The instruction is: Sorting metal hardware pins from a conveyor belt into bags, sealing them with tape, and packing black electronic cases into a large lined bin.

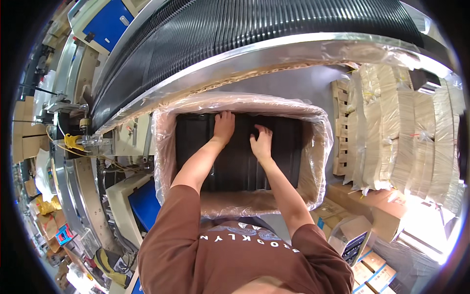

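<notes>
Below me is an open carton [316, 161] lined with clear plastic film that folds over its rim. Black plastic trays [196, 147] with raised ridges lie inside, side by side or stacked; I cannot tell how deep they go. My left hand [224, 127] rests on them near the carton's far wall, fingers pointing away, with the tips at their far edge. To its right, my right hand [263, 141] is over the same trays, its thumb apart from the curved fingers and nothing between them. Whether the right fingertips touch the plastic is unclear.
Beyond the carton, a metal-edged table [274, 44] bears a long row of black plastic trays [254, 22] standing on edge. Machine parts with a yellow clip [73, 142] are on the left. Wrapped bundles [387, 127] are stacked on the right, and small cartons [374, 269] lie at the lower right.
</notes>
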`<control>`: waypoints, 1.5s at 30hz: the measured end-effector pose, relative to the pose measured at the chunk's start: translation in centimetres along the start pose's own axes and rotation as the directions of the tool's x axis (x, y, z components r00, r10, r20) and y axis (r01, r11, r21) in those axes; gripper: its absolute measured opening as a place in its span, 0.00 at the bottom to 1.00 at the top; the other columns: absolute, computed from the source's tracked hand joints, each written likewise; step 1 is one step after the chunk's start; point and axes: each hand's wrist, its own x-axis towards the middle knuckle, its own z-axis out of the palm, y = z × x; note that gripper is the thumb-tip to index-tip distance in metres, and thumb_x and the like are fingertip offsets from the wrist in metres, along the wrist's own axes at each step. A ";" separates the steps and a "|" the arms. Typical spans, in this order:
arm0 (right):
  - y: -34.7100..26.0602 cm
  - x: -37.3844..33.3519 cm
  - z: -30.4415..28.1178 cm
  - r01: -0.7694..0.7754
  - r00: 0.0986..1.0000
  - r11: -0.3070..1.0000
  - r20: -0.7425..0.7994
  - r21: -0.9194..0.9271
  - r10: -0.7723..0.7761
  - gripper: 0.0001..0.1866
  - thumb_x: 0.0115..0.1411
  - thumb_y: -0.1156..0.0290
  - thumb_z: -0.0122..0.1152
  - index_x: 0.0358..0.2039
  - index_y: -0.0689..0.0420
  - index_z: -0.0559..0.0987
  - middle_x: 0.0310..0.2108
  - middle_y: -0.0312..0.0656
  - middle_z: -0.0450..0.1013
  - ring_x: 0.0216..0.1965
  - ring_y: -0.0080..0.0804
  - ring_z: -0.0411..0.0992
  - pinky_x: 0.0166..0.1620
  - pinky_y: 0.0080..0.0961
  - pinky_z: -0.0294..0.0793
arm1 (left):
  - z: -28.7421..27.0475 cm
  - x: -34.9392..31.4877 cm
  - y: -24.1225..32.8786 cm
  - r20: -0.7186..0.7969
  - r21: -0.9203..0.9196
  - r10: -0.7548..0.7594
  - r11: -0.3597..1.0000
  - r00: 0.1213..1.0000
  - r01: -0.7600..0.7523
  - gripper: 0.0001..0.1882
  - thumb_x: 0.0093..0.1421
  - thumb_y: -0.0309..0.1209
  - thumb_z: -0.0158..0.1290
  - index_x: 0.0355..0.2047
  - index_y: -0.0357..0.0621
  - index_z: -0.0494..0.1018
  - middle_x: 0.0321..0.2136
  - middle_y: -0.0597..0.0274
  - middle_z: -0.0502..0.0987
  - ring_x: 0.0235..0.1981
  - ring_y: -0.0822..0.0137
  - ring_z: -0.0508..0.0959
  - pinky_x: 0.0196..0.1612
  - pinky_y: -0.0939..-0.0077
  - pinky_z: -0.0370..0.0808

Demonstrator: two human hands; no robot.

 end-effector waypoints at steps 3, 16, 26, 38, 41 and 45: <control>-0.6 -1.7 -0.4 0.045 0.999 0.999 0.004 0.024 -0.045 0.18 0.45 0.77 0.57 0.40 0.60 0.71 0.40 0.48 0.68 0.46 0.48 0.61 0.51 0.38 0.60 | -0.2 0.2 -0.3 -0.118 0.051 0.030 0.998 0.993 -0.024 0.09 0.52 0.34 0.45 0.32 0.47 0.70 0.33 0.62 0.68 0.40 0.63 0.66 0.37 0.65 0.63; -4.6 -2.6 -2.4 -0.407 0.904 0.599 0.212 0.690 0.370 0.33 0.55 0.66 0.58 0.57 0.62 0.55 0.37 0.43 0.68 0.29 0.23 0.69 0.30 0.18 0.69 | -9.8 -4.0 -0.1 0.235 -0.657 -0.211 0.685 0.949 0.315 0.07 0.56 0.26 0.43 0.34 0.38 0.65 0.33 0.48 0.71 0.37 0.49 0.72 0.38 0.58 0.70; -9.7 -3.2 -6.8 -0.444 0.894 0.525 0.398 0.726 0.205 0.10 0.55 0.77 0.56 0.38 0.62 0.73 0.17 0.30 0.66 0.16 0.13 0.61 0.20 0.11 0.60 | -17.6 -9.3 -1.2 0.657 -0.652 0.170 -0.363 0.735 0.666 0.16 0.64 0.37 0.39 0.39 0.38 0.70 0.27 0.58 0.77 0.28 0.71 0.76 0.31 0.80 0.71; -12.1 -4.6 -8.8 -0.528 0.793 0.581 0.604 0.620 0.075 0.16 0.54 0.73 0.59 0.43 0.63 0.73 0.20 0.29 0.65 0.17 0.13 0.62 0.20 0.12 0.63 | -20.4 -13.5 -5.3 0.591 -0.495 0.467 -0.433 0.658 0.753 0.13 0.62 0.33 0.42 0.35 0.35 0.72 0.27 0.56 0.76 0.26 0.67 0.78 0.29 0.82 0.75; -12.0 -4.9 -8.7 -0.526 0.765 0.553 0.644 0.646 -0.025 0.13 0.54 0.72 0.59 0.39 0.63 0.75 0.21 0.29 0.66 0.18 0.13 0.62 0.22 0.11 0.63 | -23.3 -13.0 -6.8 0.469 -0.231 0.620 -0.601 0.629 0.765 0.14 0.61 0.35 0.44 0.39 0.35 0.69 0.31 0.52 0.75 0.34 0.61 0.77 0.42 0.72 0.72; -14.4 -5.1 -8.0 -0.627 0.539 0.557 0.819 0.545 -0.196 0.15 0.55 0.67 0.58 0.40 0.62 0.74 0.21 0.32 0.67 0.18 0.14 0.62 0.22 0.12 0.62 | -23.4 -14.0 -6.1 0.328 0.023 0.644 -0.737 0.691 0.675 0.16 0.61 0.36 0.44 0.43 0.34 0.65 0.29 0.55 0.74 0.35 0.59 0.76 0.46 0.63 0.69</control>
